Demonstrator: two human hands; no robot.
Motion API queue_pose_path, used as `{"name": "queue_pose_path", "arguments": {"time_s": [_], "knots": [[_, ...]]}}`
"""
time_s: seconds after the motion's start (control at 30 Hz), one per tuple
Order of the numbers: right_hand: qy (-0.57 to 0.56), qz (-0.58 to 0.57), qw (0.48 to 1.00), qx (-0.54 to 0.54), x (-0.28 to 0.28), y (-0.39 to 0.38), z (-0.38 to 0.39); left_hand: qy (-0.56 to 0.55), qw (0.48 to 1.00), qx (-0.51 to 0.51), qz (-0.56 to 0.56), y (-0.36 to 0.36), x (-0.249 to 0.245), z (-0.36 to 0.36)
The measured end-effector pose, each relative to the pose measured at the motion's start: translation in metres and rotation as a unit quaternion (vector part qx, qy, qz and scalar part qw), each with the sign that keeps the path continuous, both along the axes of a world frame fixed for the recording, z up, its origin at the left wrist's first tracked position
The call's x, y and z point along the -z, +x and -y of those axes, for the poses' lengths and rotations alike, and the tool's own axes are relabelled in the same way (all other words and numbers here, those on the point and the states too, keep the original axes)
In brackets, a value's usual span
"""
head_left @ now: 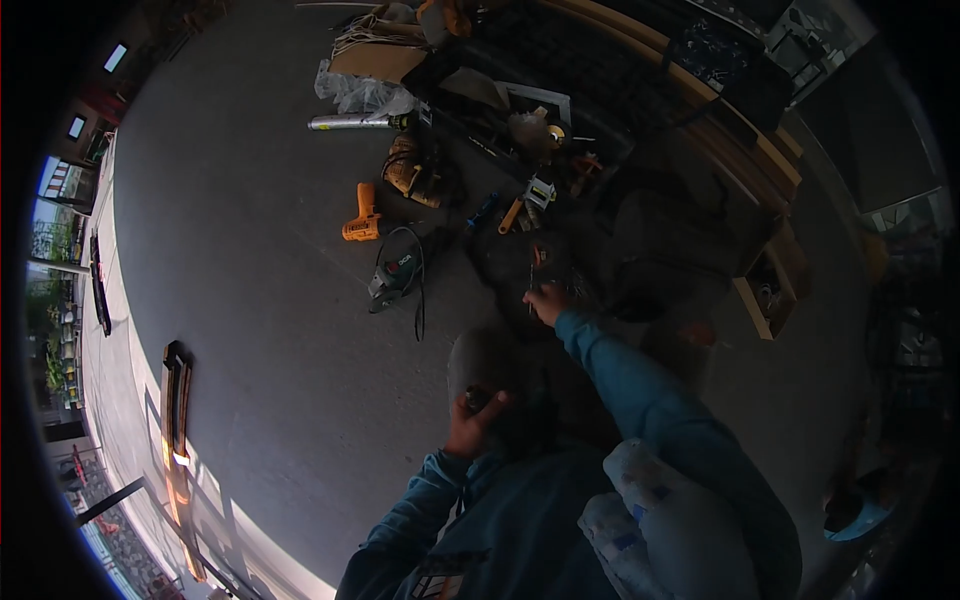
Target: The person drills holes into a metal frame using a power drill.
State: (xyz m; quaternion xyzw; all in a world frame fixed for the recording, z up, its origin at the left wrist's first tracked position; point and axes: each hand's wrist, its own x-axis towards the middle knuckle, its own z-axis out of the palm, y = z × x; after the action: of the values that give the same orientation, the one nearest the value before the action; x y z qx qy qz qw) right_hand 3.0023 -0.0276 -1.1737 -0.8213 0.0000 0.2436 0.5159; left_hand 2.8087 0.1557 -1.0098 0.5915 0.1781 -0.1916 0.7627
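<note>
A small dark object (pixel 477 398) is gripped in the left hand (pixel 476 422), close to the chest, with the fingers (pixel 490 408) curled shut around it. What the object is cannot be made out in the dim view. The right hand (pixel 547 302) is stretched forward in a blue sleeve (pixel 640 390) over the grey floor (pixel 250 300), at the near edge of a scatter of tools. Whether its fingers are apart or together cannot be told. A small dark item with an orange spot (pixel 540 255), possibly a tool, is seen just beyond that hand.

A green power tool (pixel 392 276) with a looped black cord (pixel 418 300) lies to the left of the right hand, and a yellow drill (pixel 362 216) is set a little further off. A yellow-handled tool (pixel 511 214) and a blue-handled tool (pixel 482 210) lie side by side beyond the hand. A sealant tube (pixel 355 122) is laid near crumpled plastic wrap (pixel 355 93) and a sheet of cardboard (pixel 377 61). An open wooden box (pixel 768 292) stands well to the right.
</note>
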Motion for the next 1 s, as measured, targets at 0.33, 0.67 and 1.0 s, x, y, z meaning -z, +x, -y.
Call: {"name": "queue_pose_path", "arguments": {"time_s": [0.33, 0.67, 1.0], "knots": [[-0.072, -0.118, 0.965, -0.224, -0.002, -0.016, 0.005, -0.162, 0.954, -0.136, -0.212, 0.106, 0.047, -0.054], [0.009, 0.021, 0.992, -0.127, -0.072, -0.057, -0.007, 0.104, 0.954, 0.275, 0.063, 0.293, 0.172, -0.127], [-0.322, -0.004, 0.919, -0.226, 0.011, -0.131, 0.069, 0.744, 0.518, 0.401, 0.13, 0.401, 0.315, -0.279]]}}
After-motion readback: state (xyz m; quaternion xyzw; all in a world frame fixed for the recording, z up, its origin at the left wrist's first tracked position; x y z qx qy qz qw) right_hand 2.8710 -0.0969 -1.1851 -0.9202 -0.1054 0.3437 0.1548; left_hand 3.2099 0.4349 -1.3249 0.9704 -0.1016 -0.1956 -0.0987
